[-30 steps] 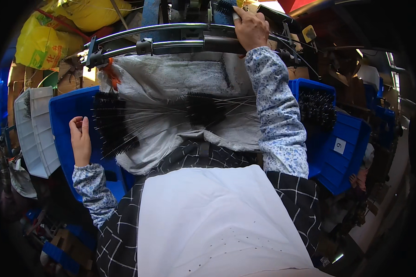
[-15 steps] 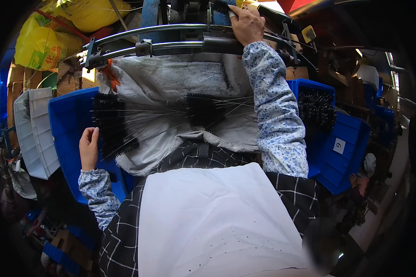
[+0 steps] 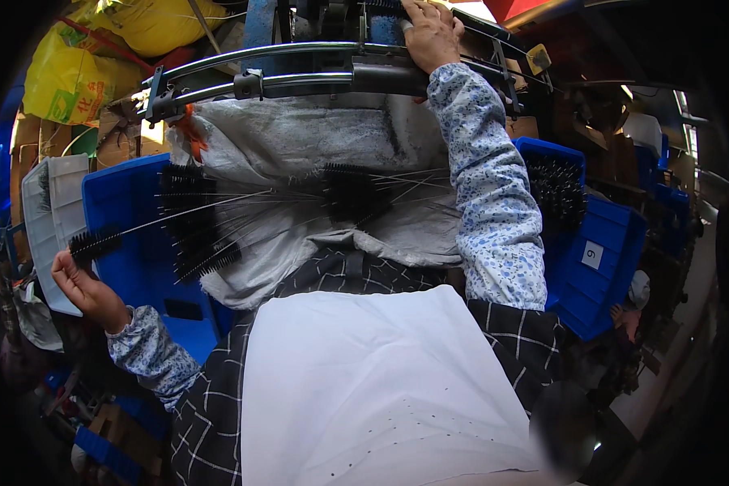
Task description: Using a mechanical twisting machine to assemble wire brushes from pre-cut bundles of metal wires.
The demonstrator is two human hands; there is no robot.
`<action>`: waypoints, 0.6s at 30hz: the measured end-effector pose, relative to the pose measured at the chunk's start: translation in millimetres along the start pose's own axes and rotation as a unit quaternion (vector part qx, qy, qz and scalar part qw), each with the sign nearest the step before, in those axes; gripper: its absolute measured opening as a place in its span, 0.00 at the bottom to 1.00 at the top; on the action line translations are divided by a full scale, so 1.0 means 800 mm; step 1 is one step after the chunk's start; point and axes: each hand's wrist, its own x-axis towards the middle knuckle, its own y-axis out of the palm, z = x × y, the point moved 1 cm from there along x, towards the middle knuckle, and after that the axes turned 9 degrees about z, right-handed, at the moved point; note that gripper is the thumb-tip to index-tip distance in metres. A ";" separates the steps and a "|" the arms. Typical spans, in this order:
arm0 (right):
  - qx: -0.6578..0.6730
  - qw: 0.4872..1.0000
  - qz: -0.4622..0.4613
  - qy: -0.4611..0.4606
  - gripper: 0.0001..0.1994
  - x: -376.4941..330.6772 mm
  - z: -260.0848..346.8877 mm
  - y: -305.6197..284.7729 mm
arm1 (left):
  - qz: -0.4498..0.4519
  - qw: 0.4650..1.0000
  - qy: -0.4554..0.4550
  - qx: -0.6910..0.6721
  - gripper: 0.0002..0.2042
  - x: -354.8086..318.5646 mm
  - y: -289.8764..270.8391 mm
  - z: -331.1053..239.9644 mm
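Observation:
My left hand (image 3: pixel 85 285) is at the far left, fingers closed on a black bristle brush (image 3: pixel 97 241) with a long thin wire stem that runs right toward the pile. Several more black wire brushes (image 3: pixel 211 227) lie across a grey cloth (image 3: pixel 300 154) on my lap, some with their bristle heads at the middle (image 3: pixel 350 193). My right hand (image 3: pixel 431 32) is up at the top, gripping the dark handle of a metal machine frame (image 3: pixel 300 69) with curved bars. My sleeves are blue-flowered.
A blue plastic crate (image 3: pixel 121 211) sits left under the brushes, with a white crate (image 3: pixel 53 202) beside it. On the right, more blue crates (image 3: pixel 603 259) hold black brushes (image 3: pixel 555 190). Yellow sacks (image 3: pixel 73 77) are stacked at the upper left. A white apron (image 3: pixel 364 389) covers my lap.
My left hand has moved left and down, away from the blue crate's edge, drawing one brush out of the pile. My right hand has stayed on the machine handle.

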 end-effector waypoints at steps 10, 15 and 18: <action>0.117 0.986 0.031 0.118 0.19 -0.024 -0.016 0.013 | -0.079 0.778 0.330 0.528 0.11 0.034 -0.030 -0.029; 0.086 0.991 0.020 0.101 0.19 -0.016 0.007 0.022 | -0.052 0.791 0.314 0.522 0.13 0.027 -0.017 -0.036; 0.113 0.989 0.012 0.092 0.19 -0.013 0.016 0.024 | -0.064 0.795 0.328 0.506 0.15 0.027 -0.031 -0.027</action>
